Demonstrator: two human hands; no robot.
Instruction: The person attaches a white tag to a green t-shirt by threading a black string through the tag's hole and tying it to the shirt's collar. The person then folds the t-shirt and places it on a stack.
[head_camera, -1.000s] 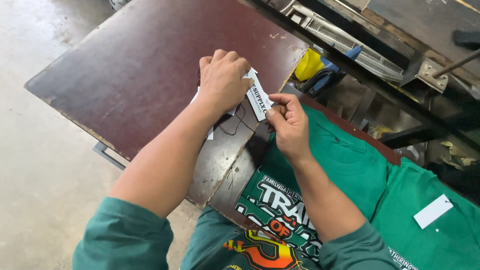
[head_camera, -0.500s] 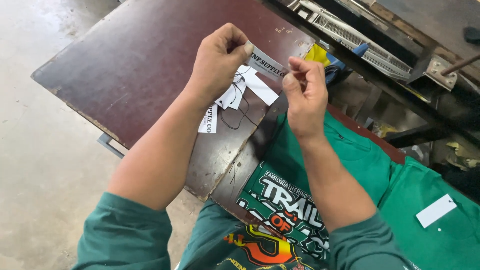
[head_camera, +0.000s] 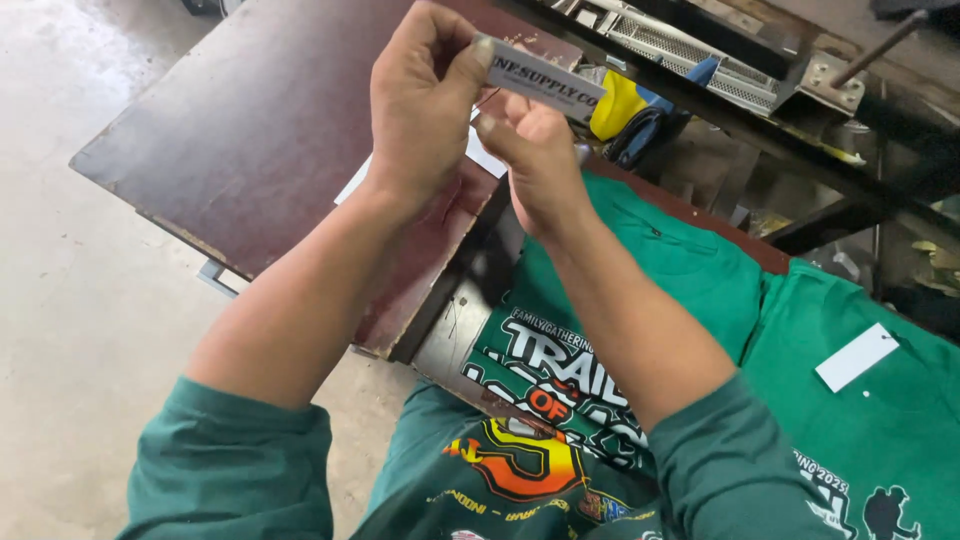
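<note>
While both hands meet, a white label is raised above the brown board.
Left hand pinches its end; right hand is curled closed beneath it.

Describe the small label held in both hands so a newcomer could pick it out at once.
Above the dark brown board, the left hand and right hand meet. Pinched between them is a narrow white label with dark print, raised, unlike the blank white tag lying on the green shirt.

dark brown board | white paper slips lie on it | green printed shirt drapes the near-right platen
</note>
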